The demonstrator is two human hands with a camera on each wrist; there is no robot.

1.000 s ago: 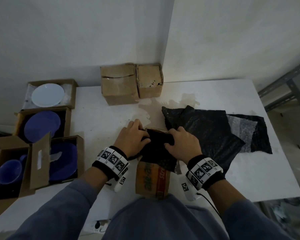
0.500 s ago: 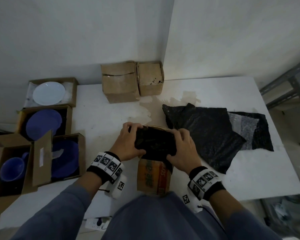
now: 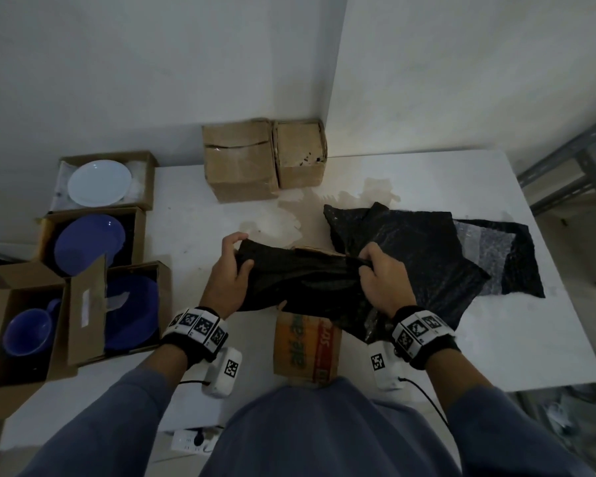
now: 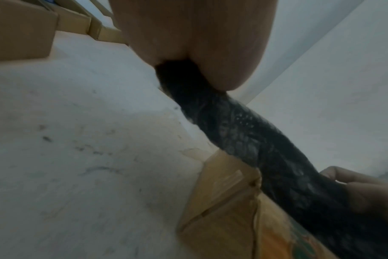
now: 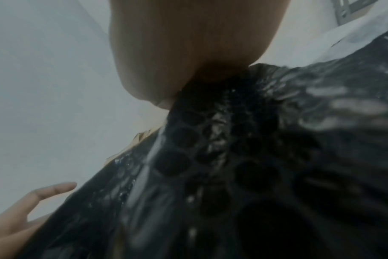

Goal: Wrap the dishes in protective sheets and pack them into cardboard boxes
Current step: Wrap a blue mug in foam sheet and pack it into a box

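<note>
A black bubble-wrap bundle (image 3: 300,280) hangs stretched between both hands over a printed cardboard box (image 3: 307,346) at the table's near edge. My left hand (image 3: 231,266) grips its left end and my right hand (image 3: 375,273) pinches its right end. What is inside the wrap is hidden. The left wrist view shows the black wrap (image 4: 244,133) running from my left hand (image 4: 188,43) down past the box (image 4: 228,201). In the right wrist view the wrap (image 5: 244,157) fills the picture under my right hand (image 5: 188,52). More black sheets (image 3: 424,246) lie to the right.
Open boxes at the left hold a white plate (image 3: 98,182), a blue plate (image 3: 88,242), a blue bowl (image 3: 131,315) and a blue mug (image 3: 26,330). Two closed cardboard boxes (image 3: 241,160) stand against the back wall. A metal shelf frame (image 3: 572,160) is at the right.
The hands have moved apart, pulling the black bundle wider and lifting it above the box. One second ago they were close together, pressing the wrap at the box top.
</note>
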